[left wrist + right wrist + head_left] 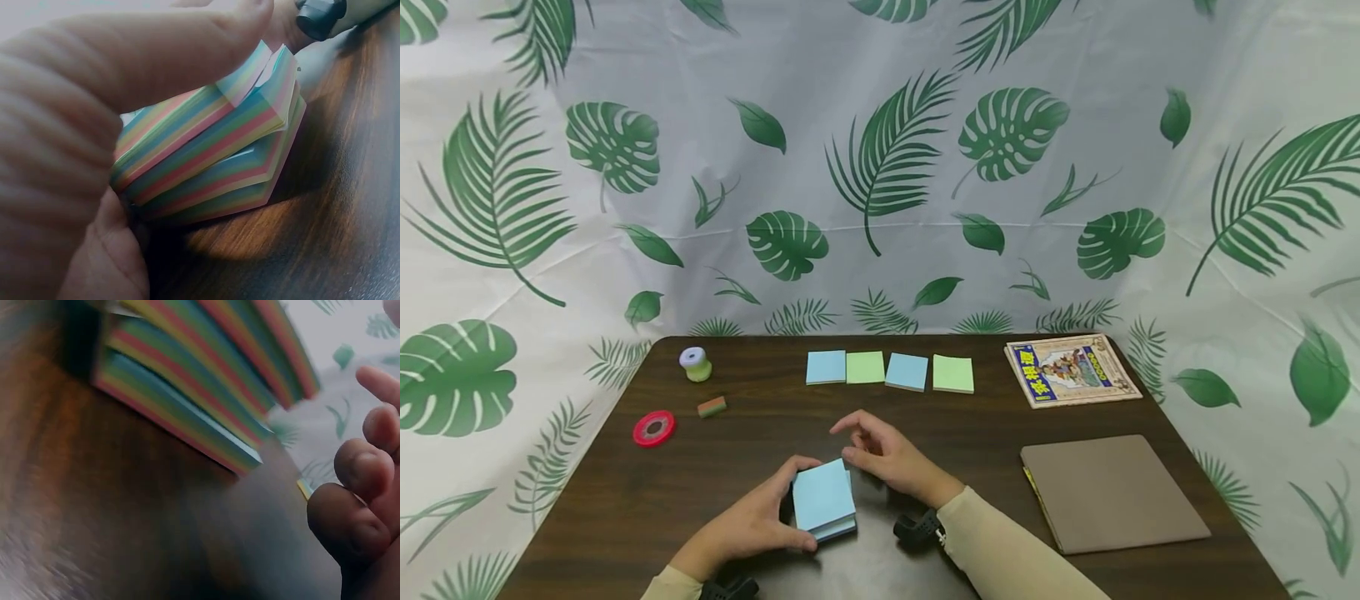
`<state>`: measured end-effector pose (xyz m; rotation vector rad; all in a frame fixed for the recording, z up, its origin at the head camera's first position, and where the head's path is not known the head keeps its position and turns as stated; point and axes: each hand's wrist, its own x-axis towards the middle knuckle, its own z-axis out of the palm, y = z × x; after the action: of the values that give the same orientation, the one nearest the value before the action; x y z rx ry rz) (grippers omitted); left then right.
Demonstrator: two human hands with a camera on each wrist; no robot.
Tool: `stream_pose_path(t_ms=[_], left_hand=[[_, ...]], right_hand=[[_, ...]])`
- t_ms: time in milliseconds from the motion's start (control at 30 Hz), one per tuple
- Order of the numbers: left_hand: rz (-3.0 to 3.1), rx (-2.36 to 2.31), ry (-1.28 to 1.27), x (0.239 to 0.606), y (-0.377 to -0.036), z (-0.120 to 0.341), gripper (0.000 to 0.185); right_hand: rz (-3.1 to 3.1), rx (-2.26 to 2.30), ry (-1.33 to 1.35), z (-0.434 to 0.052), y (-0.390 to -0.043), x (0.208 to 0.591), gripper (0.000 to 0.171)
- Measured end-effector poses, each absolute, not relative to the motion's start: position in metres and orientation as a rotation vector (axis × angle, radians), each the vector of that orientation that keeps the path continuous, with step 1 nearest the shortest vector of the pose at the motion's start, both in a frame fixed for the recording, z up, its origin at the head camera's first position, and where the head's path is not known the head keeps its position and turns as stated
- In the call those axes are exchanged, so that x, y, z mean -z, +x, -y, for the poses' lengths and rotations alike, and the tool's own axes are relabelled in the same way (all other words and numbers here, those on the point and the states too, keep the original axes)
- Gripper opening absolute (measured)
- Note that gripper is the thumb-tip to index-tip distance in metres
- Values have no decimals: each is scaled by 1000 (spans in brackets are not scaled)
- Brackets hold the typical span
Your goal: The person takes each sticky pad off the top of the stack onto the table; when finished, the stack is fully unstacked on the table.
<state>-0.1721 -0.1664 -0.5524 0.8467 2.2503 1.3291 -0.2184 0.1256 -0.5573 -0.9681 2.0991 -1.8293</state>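
Note:
My left hand [752,518] grips a stack of square sticky note pads [823,492], its thumb on the near side and the other fingers round the far left. The top pad is light blue. In the left wrist view the sides of the stacked pads [212,150] show blue, green, yellow and pink bands, and the pads sit slightly askew. Just right of the stack, my right hand [898,460] hovers with loosely bent fingers and nothing in them. The right wrist view shows those fingertips [365,469] apart from the banded stack [187,381].
Blue and green note pads [906,372] lie in a row at the back. Toward the left are a spool [696,365], a small eraser-like block [712,407] and a red tape roll [654,428]. On the right lie a picture booklet [1073,371] and a brown-covered book [1112,492].

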Motion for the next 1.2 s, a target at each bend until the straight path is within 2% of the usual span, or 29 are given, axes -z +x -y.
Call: stream_pose_path(t_ms=[233, 533, 767, 1200], left_hand=[[-2224, -1351, 858, 554, -171, 167, 87], [-2221, -1359, 893, 554, -171, 166, 85], [-2220, -1373, 900, 556, -172, 166, 84], [-2223, -1387, 831, 553, -170, 166, 87]], right_hand=[[-2105, 1653, -1026, -122, -213, 556, 49], [-2196, 1393, -1159, -120, -213, 560, 79], [-2192, 1376, -1178, -119, -215, 561, 75], [-2090, 1431, -1046, -119, -219, 564, 63]])
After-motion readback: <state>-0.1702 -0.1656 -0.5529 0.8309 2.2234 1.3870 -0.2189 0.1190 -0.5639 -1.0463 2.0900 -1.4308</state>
